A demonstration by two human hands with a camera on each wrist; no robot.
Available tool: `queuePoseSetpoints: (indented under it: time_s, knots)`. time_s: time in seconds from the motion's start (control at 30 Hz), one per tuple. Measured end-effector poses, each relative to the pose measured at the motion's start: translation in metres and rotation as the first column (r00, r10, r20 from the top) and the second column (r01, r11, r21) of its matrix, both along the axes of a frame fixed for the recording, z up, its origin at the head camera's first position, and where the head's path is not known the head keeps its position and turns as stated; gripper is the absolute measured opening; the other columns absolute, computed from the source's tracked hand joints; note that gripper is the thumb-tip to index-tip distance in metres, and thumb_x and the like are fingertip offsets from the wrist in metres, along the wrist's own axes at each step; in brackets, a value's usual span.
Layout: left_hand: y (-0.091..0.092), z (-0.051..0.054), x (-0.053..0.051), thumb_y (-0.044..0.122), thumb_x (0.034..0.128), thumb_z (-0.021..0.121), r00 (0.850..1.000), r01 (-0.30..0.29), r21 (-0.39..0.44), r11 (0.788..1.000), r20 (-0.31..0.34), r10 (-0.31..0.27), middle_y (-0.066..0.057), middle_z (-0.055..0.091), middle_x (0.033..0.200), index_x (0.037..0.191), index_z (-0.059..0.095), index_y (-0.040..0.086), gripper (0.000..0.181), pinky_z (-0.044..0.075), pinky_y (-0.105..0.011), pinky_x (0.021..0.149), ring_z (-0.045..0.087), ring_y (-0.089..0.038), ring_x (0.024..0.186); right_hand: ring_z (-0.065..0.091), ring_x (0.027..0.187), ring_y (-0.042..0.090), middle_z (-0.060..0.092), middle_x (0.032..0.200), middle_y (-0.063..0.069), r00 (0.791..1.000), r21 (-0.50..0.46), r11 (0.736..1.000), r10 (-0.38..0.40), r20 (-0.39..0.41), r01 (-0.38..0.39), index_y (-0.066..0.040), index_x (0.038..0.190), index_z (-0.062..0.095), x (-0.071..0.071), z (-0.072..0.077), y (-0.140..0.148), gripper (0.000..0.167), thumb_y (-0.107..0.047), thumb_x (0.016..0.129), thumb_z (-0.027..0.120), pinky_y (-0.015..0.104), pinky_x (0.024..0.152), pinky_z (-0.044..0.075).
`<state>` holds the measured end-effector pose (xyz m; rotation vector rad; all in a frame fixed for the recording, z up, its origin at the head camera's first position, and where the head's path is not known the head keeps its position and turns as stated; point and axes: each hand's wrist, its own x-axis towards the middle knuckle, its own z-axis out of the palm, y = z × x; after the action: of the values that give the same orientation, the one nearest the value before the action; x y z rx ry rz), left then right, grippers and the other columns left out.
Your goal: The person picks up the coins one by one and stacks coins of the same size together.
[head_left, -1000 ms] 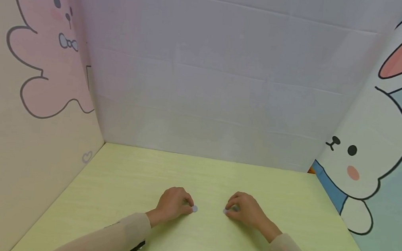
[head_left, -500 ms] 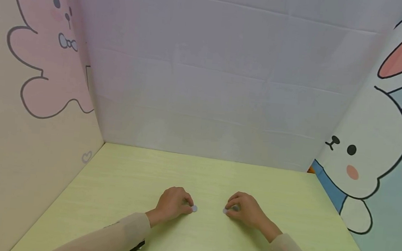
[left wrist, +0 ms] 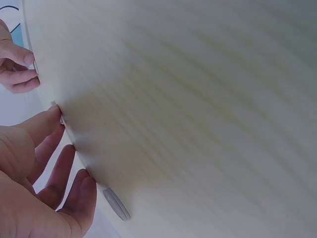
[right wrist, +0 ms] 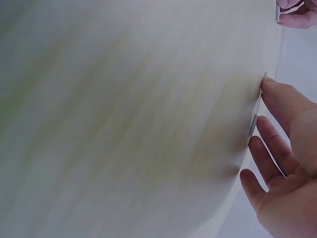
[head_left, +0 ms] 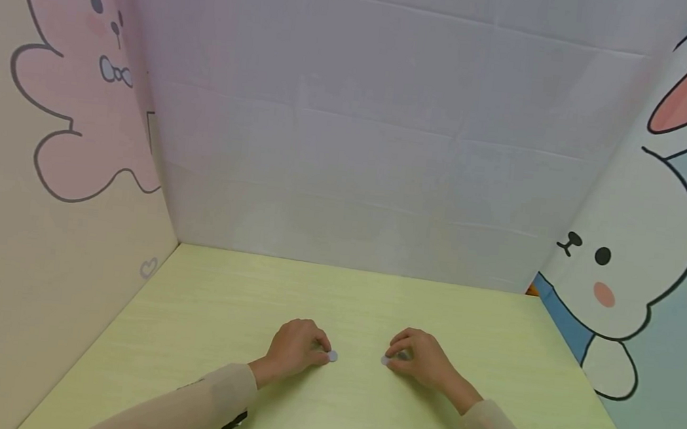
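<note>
In the head view my left hand rests at the middle of the table, thumb and forefinger pinching the edge of a small pale round disc. Opposite it, my right hand pinches a similar disc, partly covered by the fingertips. A darker grey disc shows through the gap between right thumb and forefinger; the right wrist view has this second disc beside the forefinger. Another grey disc lies flat near the left hand's outer fingers in the left wrist view; the hand hides it from the head view.
The pale yellow-green table meets a plain whitish back wall. A left panel with a pink cartoon figure and a right panel with a cartoon rabbit close in the sides.
</note>
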<state>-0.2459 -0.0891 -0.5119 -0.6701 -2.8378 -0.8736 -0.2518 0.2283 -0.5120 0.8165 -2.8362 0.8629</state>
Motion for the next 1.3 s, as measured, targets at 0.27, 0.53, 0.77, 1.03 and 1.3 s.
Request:
queuePoseSetpoints:
  time_s: [0.27,0.53,0.77,1.03,1.3]
  knots:
    - [0.000,0.001,0.001,0.030,0.0826,0.093,1.000,0.004,-0.002,1.000,0.001,-0.004,0.008,0.072,0.090,0.086,0.085,0.023,0.012,0.050,-0.034,0.081,0.063,-0.014,0.088,0.068,0.104,0.026,0.073,0.108,-0.003,1.000,-0.016,1.000,0.000,0.021,0.001,-0.021,0.092,0.085,0.002,0.003,-0.001,0.005,-0.021,0.089,0.089,0.056,0.097,0.053]
    - [0.000,0.002,0.001,0.030,0.0816,0.094,1.000,0.002,-0.009,1.000,0.021,-0.002,0.008,0.073,0.092,0.089,0.085,0.023,0.013,0.051,-0.035,0.083,0.063,-0.015,0.089,0.068,0.104,0.025,0.073,0.108,-0.003,1.000,-0.009,1.000,-0.001,-0.002,0.001,-0.020,0.093,0.085,0.002,0.002,0.000,0.005,-0.019,0.089,0.088,0.054,0.097,0.054]
    - [0.006,0.008,-0.001,0.030,0.0828,0.093,0.998,0.021,-0.018,1.000,0.057,-0.020,0.006,0.078,0.102,0.099,0.085,0.020,0.021,0.054,-0.039,0.087,0.067,-0.019,0.098,0.068,0.104,0.025,0.073,0.109,-0.003,1.000,-0.008,1.000,0.006,-0.011,-0.006,-0.021,0.094,0.085,0.001,-0.001,0.000,0.005,-0.021,0.090,0.088,0.052,0.095,0.055]
    - [0.032,0.016,0.003,0.026,0.0800,0.095,0.998,0.060,-0.023,0.998,0.028,-0.059,0.003,0.078,0.101,0.100,0.086,0.019,0.024,0.052,-0.033,0.081,0.062,-0.021,0.099,0.068,0.102,0.022,0.073,0.108,-0.005,1.000,-0.007,1.000,0.008,-0.011,-0.008,-0.022,0.093,0.085,-0.001,-0.004,0.001,0.004,-0.021,0.090,0.088,0.049,0.094,0.056]
    - [0.065,0.018,0.002,0.028,0.0816,0.094,0.997,0.079,-0.039,0.996,0.028,-0.077,0.004,0.078,0.101,0.103,0.086,0.018,0.025,0.054,-0.031,0.083,0.064,-0.019,0.097,0.068,0.101,0.022,0.073,0.106,-0.005,0.999,-0.012,1.000,0.014,-0.030,-0.015,-0.021,0.092,0.086,-0.001,-0.004,0.003,0.004,-0.020,0.089,0.088,0.047,0.092,0.056]
